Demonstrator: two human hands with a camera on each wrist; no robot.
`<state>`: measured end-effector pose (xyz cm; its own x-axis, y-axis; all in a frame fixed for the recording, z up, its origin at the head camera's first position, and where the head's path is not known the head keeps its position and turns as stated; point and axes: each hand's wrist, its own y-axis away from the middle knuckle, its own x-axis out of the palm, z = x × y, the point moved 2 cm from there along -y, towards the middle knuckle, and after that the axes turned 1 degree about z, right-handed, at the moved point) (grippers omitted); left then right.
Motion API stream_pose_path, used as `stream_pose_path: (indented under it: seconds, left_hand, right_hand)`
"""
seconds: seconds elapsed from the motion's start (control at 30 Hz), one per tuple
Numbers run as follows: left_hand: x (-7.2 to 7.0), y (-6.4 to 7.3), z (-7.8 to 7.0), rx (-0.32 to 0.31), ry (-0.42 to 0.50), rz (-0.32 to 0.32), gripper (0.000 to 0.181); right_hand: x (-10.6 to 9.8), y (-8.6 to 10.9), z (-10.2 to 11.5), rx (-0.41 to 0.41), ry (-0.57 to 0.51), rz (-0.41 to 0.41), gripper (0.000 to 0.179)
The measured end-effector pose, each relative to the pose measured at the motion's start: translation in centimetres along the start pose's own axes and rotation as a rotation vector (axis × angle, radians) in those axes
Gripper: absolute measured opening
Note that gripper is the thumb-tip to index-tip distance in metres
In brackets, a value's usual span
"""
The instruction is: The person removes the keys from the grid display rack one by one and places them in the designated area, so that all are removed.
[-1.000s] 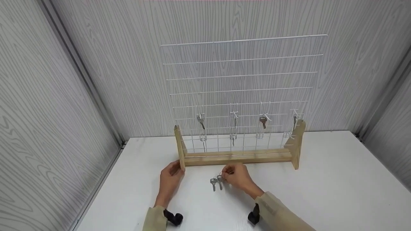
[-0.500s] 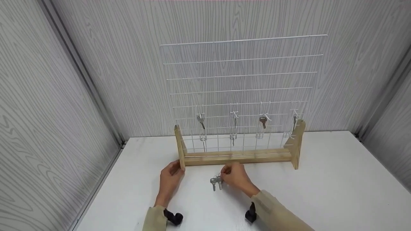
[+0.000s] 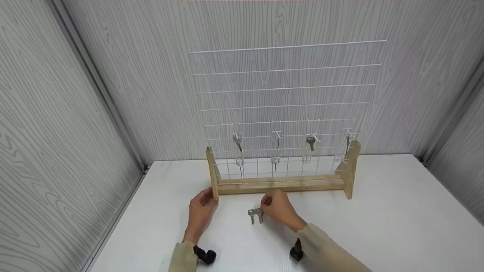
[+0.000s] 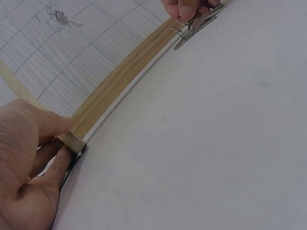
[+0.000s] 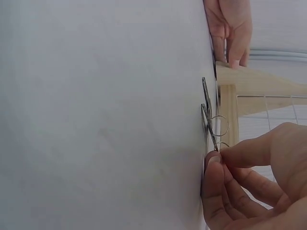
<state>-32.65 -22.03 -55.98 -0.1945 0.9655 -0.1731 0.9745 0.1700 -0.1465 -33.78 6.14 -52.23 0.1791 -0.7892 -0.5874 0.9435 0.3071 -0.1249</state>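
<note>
At the front left of the wooden stand [image 3: 280, 187], my left hand [image 3: 200, 209] grips the foot of its left end piece [image 3: 213, 177], thumb and fingers on either side, as the left wrist view shows. My right hand [image 3: 279, 207] is low over the white table in front of the stand's crossbar. Between thumb and forefinger it pinches a silver key [image 3: 260, 216] that has a thin wire ring [image 5: 221, 125] near it. A second silver key [image 3: 252, 216] lies just left of it, overlapping it in the right wrist view [image 5: 206, 91].
A white wire grid [image 3: 287, 47] rises from the stand. Two rows of white hooks sit on its lower part, and several keys hang there, among them a silver key [image 3: 237, 142] at left and a darker key [image 3: 311, 142]. Wood-grain panels [image 3: 113, 75] enclose the table [image 3: 397, 226].
My right hand has shifted slightly left onto the nearer key, bringing it closer to the other key. My left hand stays on the stand's foot.
</note>
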Motion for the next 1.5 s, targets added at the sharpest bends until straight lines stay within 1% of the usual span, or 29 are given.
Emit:
stream_pose_path:
  seconds: [0.13, 0.37, 0.57, 0.73, 0.87, 1.03, 1.17, 1.37, 1.5]
  left_hand:
    - [0.0, -0.2, -0.1, 0.002, 0.007, 0.003, 0.044]
    - [0.0, 0.0, -0.1, -0.034, -0.02, -0.006, 0.044]
    - [0.0, -0.1, 0.1, 0.004, -0.014, 0.001, 0.044]
    - [0.0, -0.1, 0.2, 0.019, -0.018, 0.005, 0.043]
    - [-0.1, -0.1, 0.2, 0.015, -0.015, 0.005, 0.043]
    - [-0.1, -0.1, 0.2, -0.008, -0.018, -0.007, 0.043]
    - [-0.1, -0.1, 0.2, -0.021, -0.024, -0.016, 0.044]
    - [0.0, -0.1, 0.0, -0.027, -0.036, -0.017, 0.044]
    - [0.1, -0.1, -0.1, -0.009, -0.019, -0.007, 0.044]
  right_hand:
    - [-0.5, 0.1, 0.4, -0.024, 0.005, -0.003, 0.01]
    - [-1.6, 0.5, 0.8, -0.077, 0.01, -0.035, 0.013]
    - [-2.6, 0.5, 1.4, -0.117, 0.022, -0.079, 0.01]
    - [-3.5, 0.5, 2.1, -0.108, 0.014, -0.133, 0.008]
    - [-4.5, 0.4, 2.5, -0.1, -0.014, -0.171, 0.008]
    - [-5.7, 0.2, 2.6, -0.087, -0.057, -0.205, 0.01]
    - [-6.4, 0.0, 2.7, -0.082, -0.059, -0.243, 0.01]
    - [-7.2, -0.1, 2.6, -0.096, -0.057, -0.304, 0.011]
    - [-7.6, -0.2, 2.5, -0.113, -0.065, -0.341, 0.013]
